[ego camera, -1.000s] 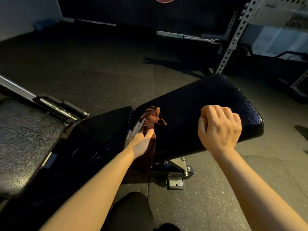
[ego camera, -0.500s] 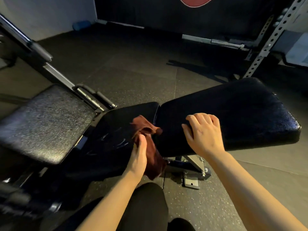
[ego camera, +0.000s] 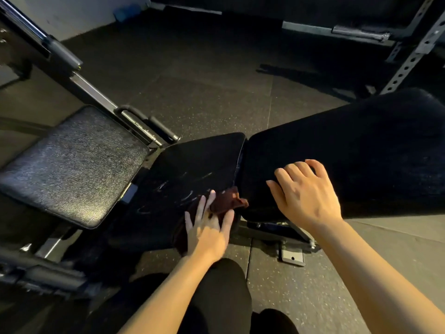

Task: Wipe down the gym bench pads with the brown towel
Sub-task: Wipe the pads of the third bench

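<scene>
The black gym bench has a small seat pad [ego camera: 192,174] in the middle and a long back pad [ego camera: 361,150] to its right. The brown towel [ego camera: 228,203] lies bunched at the near edge of the seat pad, by the gap between the pads, and hangs down the side. My left hand [ego camera: 207,230] presses on the towel with straight, spread fingers. My right hand [ego camera: 305,194] rests on the near edge of the back pad, fingers loosely bent, holding nothing. Wet streaks show on the seat pad.
A second, grey textured pad [ego camera: 72,165] on a metal frame stands at the left, with a steel bar [ego camera: 79,78] sloping up behind it. The bench's foot plate [ego camera: 292,257] sits on the speckled rubber floor. A perforated rack upright [ego camera: 414,49] rises at the far right. My dark-clothed knee [ego camera: 221,297] is below.
My left hand has slid the towel down from the gap toward the near edge of the seat pad and flattened on it. My right hand stays on the back pad. The view has shifted left.
</scene>
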The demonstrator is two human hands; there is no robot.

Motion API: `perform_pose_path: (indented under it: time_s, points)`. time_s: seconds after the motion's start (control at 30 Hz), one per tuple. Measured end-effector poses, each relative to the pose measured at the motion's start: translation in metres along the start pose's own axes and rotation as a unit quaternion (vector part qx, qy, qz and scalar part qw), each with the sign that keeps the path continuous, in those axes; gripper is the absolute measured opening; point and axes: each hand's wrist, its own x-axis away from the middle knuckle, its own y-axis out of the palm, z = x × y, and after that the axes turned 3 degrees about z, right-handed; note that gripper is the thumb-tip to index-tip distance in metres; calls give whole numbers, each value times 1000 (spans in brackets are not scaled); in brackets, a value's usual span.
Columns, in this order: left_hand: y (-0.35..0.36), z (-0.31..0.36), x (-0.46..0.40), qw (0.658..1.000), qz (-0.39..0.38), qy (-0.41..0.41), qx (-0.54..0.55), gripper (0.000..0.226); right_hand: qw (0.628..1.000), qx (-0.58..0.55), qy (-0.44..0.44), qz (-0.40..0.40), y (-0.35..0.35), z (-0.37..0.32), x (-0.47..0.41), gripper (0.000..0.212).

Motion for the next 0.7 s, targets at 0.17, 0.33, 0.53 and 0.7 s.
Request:
perform_pose_path:
  time_s: [0.17, 0.33, 0.53, 0.7]
  points:
    - [-1, 12, -70, 995, -69, -52, -39, 68, 997, 8, -28, 76, 8, 2, -3, 36]
    - [-1, 45, -144, 990, -90, -95, -46, 75, 987, 27, -65, 144, 17, 3, -3, 34]
    - [-3, 64, -213, 987, -70, -146, -20, 71, 982, 27, -82, 168, 28, 8, -6, 33]
    - [-5, 56, -202, 992, -70, -99, -19, 69, 983, 34, -82, 162, 30, 7, -6, 31]
